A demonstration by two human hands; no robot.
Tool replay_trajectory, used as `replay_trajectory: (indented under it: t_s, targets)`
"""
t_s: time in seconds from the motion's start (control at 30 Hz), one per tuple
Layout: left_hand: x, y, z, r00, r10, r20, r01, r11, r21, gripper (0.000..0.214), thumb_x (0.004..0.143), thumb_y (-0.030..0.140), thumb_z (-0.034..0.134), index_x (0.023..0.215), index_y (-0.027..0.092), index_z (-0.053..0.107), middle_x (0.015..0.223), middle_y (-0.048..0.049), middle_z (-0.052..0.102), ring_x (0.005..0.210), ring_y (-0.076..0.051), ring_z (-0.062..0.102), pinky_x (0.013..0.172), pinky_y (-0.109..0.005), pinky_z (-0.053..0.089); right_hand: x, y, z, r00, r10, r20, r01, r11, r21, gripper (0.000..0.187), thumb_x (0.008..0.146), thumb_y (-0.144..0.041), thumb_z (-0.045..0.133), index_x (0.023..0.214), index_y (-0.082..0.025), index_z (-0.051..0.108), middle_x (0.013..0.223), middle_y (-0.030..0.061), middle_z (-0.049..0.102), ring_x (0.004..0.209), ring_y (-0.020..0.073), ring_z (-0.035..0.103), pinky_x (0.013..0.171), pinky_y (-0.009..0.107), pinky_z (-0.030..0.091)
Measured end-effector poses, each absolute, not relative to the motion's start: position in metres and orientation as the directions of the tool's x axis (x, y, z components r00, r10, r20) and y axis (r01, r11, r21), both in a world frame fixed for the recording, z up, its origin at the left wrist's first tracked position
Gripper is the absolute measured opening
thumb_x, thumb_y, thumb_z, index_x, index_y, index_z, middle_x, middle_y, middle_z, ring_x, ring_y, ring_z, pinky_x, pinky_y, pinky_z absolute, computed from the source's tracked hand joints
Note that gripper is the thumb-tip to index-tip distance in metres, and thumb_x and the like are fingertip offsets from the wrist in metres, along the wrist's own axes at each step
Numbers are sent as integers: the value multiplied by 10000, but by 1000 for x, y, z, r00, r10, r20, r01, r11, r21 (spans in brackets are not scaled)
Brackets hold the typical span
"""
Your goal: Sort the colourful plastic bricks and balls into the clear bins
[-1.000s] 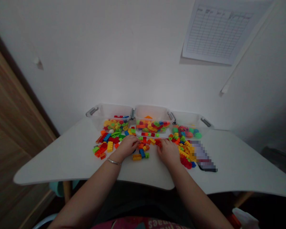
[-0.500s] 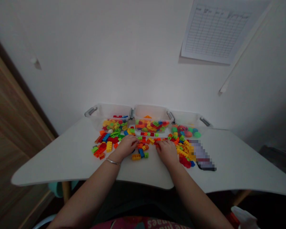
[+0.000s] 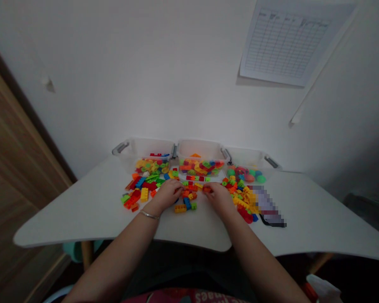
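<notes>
My left hand [image 3: 169, 191], with a bracelet [image 3: 150, 214] at its wrist, is closed at the left side of the loose toy bricks; what its curled fingers hold, if anything, is hidden. My right hand [image 3: 220, 197] pinches an orange-red toy brick [image 3: 207, 190] between thumb and fingers. Between the hands lie small orange and red bricks. Just nearer to me are a yellow-orange brick [image 3: 180, 208], a blue brick [image 3: 187, 203] and a green brick [image 3: 193, 206]. Left of my left hand stands a yellow brick [image 3: 144, 194] among red, blue and green ones.
Three clear bins stand along the wall: the left bin [image 3: 145, 145], the middle bin [image 3: 202, 147] and the right bin [image 3: 244, 153], each holding coloured toys. A phone-like object [image 3: 268, 206], blurred out, lies right of a yellow and red brick pile [image 3: 244, 202] on the white table [image 3: 306, 210].
My right hand has shifted slightly left and away from me, and the orange-red brick in its fingers shows more clearly. My left hand has hardly moved.
</notes>
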State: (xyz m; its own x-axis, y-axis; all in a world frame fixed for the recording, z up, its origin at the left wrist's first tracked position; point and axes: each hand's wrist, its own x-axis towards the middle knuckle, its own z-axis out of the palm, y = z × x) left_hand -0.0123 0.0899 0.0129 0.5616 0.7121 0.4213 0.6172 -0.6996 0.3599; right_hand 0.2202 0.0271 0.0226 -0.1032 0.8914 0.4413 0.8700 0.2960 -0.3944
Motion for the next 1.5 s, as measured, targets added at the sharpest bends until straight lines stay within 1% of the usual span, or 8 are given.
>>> replay_trajectory:
  t_s: [0.17, 0.37, 0.67, 0.97, 1.1, 1.27, 1.37, 1.5]
  targets:
    - [-15, 88, 15, 561, 713, 420, 618, -699, 360, 222, 897, 233, 476, 867, 186, 691, 892, -70, 693, 896, -193, 595, 853, -336, 451, 235, 49, 54, 66, 761, 645, 740, 397, -544, 192, 825, -294, 567, 950, -200, 677, 943, 68, 694, 793, 197, 630, 764, 348, 520]
    - [-17, 88, 15, 557, 720, 414, 618, -693, 373, 217, 885, 222, 485, 870, 192, 699, 894, -65, 694, 883, -185, 593, 848, -333, 454, 246, 79, 102, 147, 644, 751, 750, 422, -509, 205, 812, -322, 575, 923, -190, 686, 903, 67, 680, 735, 183, 603, 754, 347, 510]
    - [-18, 87, 16, 564, 717, 409, 613, -696, 374, 203, 880, 199, 489, 865, 189, 690, 898, -63, 699, 893, -184, 593, 862, -334, 450, 245, 111, 105, 110, 777, 620, 841, 260, -475, 176, 790, -204, 621, 936, -157, 709, 931, 77, 698, 759, 169, 632, 796, 326, 495]
    - [-17, 88, 16, 557, 725, 406, 619, -688, 379, 209, 879, 217, 488, 870, 189, 695, 899, -71, 693, 884, -188, 593, 854, -338, 458, 252, 107, 89, 1, 743, 669, 892, 302, -336, 218, 858, -236, 505, 920, -187, 708, 959, 74, 708, 904, 205, 633, 885, 356, 481]
    - [-17, 88, 15, 558, 725, 403, 622, -687, 375, 208, 879, 213, 489, 882, 182, 694, 915, -78, 691, 906, -198, 593, 863, -341, 457, 250, 103, 87, 1, 754, 656, 897, 289, -334, 238, 866, -229, 480, 964, -165, 688, 1004, 97, 703, 949, 224, 625, 928, 378, 468]
    - [-17, 88, 16, 559, 725, 402, 626, -687, 369, 204, 882, 215, 492, 879, 188, 694, 917, -73, 692, 916, -198, 593, 873, -339, 453, 246, 96, 85, 35, 753, 657, 943, 193, -271, 230, 874, -226, 457, 928, -145, 666, 944, 120, 702, 925, 245, 628, 1087, 486, 329]
    - [-17, 88, 16, 562, 721, 406, 624, -691, 364, 206, 887, 221, 490, 868, 189, 693, 904, -68, 693, 897, -191, 595, 858, -330, 453, 246, 94, 79, 27, 746, 665, 943, 202, -265, 262, 860, -225, 472, 1026, -115, 643, 1094, 159, 668, 1093, 265, 580, 1112, 480, 304]
    - [-16, 87, 15, 561, 718, 413, 624, -694, 359, 214, 895, 229, 484, 857, 186, 690, 887, -69, 691, 877, -188, 591, 841, -326, 451, 245, 89, 72, 44, 737, 674, 905, 257, -340, 429, 835, -226, 489, 1239, -90, 537, 1294, 185, 567, 1249, 276, 482, 1098, 466, 338]
